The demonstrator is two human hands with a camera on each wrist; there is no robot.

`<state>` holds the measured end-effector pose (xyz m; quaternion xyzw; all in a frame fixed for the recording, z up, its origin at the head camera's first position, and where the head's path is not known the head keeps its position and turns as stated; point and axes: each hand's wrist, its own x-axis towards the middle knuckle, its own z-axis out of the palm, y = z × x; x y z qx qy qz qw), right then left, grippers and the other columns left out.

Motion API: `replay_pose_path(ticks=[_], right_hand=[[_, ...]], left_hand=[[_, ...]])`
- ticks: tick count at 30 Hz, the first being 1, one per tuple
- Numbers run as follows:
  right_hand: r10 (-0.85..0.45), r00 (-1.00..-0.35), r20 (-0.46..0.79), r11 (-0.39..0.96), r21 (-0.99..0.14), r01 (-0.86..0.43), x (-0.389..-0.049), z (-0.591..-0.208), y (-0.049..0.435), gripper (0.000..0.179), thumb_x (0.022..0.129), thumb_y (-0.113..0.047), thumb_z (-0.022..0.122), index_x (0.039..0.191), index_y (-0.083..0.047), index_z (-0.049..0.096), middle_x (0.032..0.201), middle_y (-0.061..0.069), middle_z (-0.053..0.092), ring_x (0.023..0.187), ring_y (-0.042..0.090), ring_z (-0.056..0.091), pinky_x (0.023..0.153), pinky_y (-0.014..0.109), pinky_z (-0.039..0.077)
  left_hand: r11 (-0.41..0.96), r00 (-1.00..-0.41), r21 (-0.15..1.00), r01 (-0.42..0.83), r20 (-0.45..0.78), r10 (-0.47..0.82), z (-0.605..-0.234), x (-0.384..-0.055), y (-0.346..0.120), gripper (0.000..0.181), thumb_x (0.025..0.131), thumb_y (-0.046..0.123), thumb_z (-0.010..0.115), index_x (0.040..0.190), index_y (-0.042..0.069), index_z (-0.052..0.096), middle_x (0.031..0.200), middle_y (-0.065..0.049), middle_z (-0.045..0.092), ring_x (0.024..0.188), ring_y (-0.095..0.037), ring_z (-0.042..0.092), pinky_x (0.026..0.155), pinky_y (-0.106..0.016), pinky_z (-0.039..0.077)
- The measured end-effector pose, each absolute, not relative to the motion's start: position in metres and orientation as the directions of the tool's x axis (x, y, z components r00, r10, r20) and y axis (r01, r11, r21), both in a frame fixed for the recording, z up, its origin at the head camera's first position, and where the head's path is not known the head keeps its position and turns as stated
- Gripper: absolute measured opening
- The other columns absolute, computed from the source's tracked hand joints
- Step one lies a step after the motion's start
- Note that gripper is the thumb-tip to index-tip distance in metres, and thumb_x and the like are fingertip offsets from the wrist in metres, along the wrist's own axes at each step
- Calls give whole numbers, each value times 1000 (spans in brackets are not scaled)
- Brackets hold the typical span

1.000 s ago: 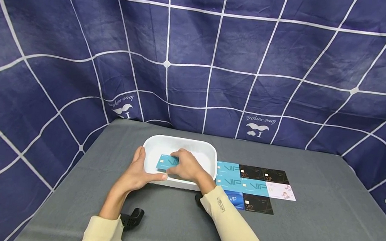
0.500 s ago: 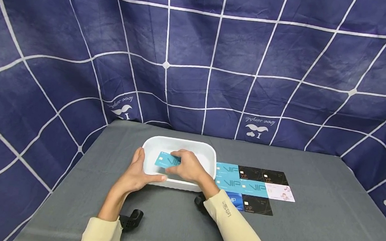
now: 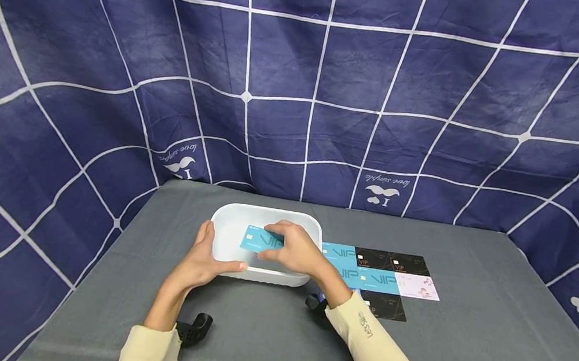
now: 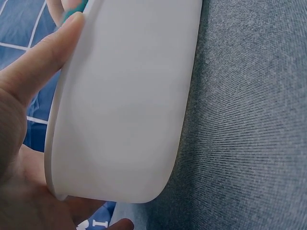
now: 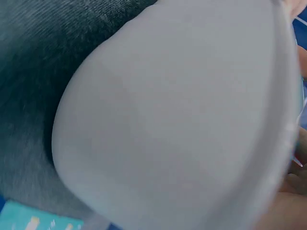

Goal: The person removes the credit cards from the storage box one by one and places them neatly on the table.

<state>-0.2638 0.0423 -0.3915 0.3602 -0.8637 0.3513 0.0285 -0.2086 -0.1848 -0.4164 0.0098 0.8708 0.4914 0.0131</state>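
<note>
A white plastic tray [image 3: 265,276] stands on the grey cloth. My left hand [image 3: 200,260] grips its left end, thumb on the near rim and fingers round the left side. The left wrist view shows that thumb [image 4: 53,50] at the rim of the tray [image 4: 124,105]. Over the tray's inside, my right hand [image 3: 295,251] pinches a teal VIP card [image 3: 259,240] by its right end, between thumb and fingers. The card is tilted slightly. In the right wrist view, the tray [image 5: 168,110] hides most of that hand.
Right of the tray, cards lie edge to edge in rows: teal cards [image 3: 379,280], black cards [image 3: 409,264] and a pink flowered card [image 3: 417,286]. My right wrist covers most of a blue card. A navy curtain [image 3: 351,134] hangs behind the grey table [image 3: 463,336].
My right hand has moved up and a little to the right with the teal card, which has turned slightly. The left hand keeps its grip on the tray.
</note>
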Motion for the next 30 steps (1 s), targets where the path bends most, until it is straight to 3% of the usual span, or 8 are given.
replay_pose_path(ticks=[8,21,30], right_hand=[[-630,-709,317,479,-560,-676,-246,-379,67,53,80,-22,83,125,0,65,110,4,65,94,14,57,84,33,48],[-594,-735,326,495,-573,-654,-224,-375,115,53,82,-26,81,127,-5,64,122,1,62,107,16,57,92,40,47],[-589,-742,319,568,-490,-662,-200,-376,156,54,82,-27,81,129,-8,62,126,-2,61,113,14,56,93,41,47]], left_hand=[[518,-999,855,-16,-36,29,-416,-207,-184,135,72,33,89,151,-9,-12,160,-24,-12,147,-38,-3,117,-50,8],[533,-998,845,-41,-64,26,-414,-209,-187,136,71,36,89,152,-7,-13,161,-22,-14,148,-35,-4,117,-51,8],[536,-997,843,-46,-76,34,-415,-210,-186,137,72,37,88,151,-6,-14,160,-22,-16,148,-34,-6,117,-51,7]])
